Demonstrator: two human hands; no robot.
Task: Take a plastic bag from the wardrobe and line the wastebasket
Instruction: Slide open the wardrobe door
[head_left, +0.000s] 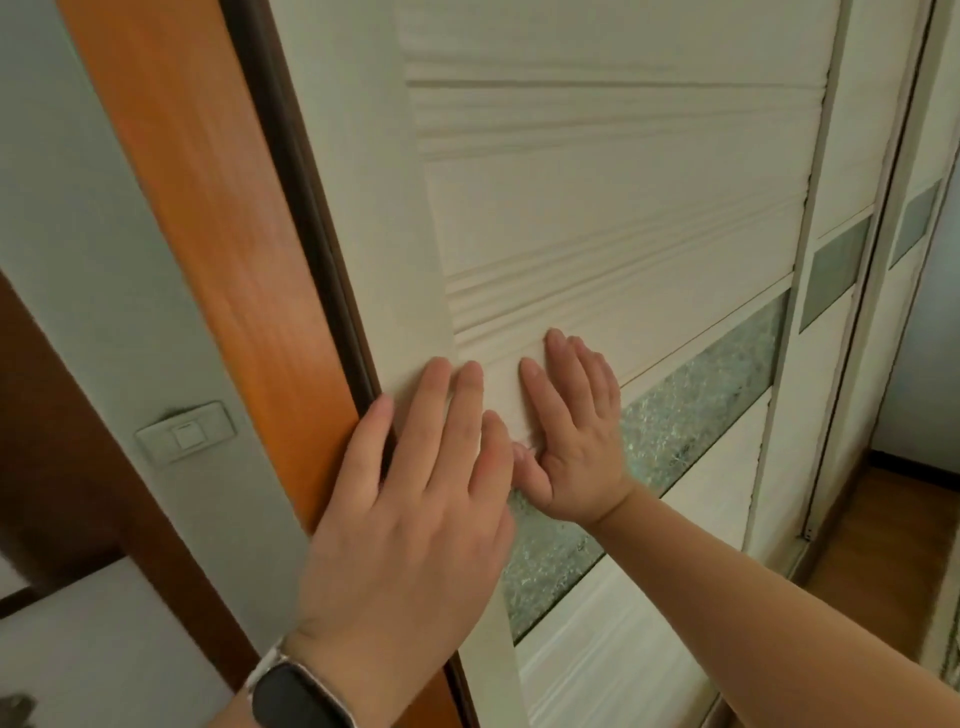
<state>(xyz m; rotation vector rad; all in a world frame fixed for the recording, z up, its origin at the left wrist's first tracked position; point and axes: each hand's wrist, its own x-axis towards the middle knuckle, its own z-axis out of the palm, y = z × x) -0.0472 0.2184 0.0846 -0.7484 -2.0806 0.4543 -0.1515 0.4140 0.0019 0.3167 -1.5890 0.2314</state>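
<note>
Plastic bag: not in view; judged to be behind the closed wardrobe door (597, 218), and the wastebasket is not shown either.
Light switch (184, 434): a white plate on the pale wall at 8 o'clock, well apart from both hands.
Door frame (208, 208): orange wood running from 11 o'clock down to 6 o'clock, with a dark strip between it and the wardrobe.
Smartwatch (296, 696): dark face on the left wrist at 7 o'clock.
Left hand (415, 499): released, fingers straight and flat on the plain left stile of the door at 6 o'clock, the outermost finger lying over the dark strip; it holds nothing.
Right hand (576, 431): also released, just right of centre, palm and straight fingers pressed on the ribbed panel, its thumb touching the left thumb.
Glass band (701, 405): crackled pane crossing the door toward 4 o'clock, just below the right hand.
Second sliding door (841, 260): at 3 o'clock, set behind the first.
Floor (883, 519): wood, at 4 o'clock.
Step in hand: opening the wardrobe, the very start of the task.
Next move: likely a sideways push toward 3 o'clock, palms kept flat so that friction carries the panel along its track, since no handle shows.
</note>
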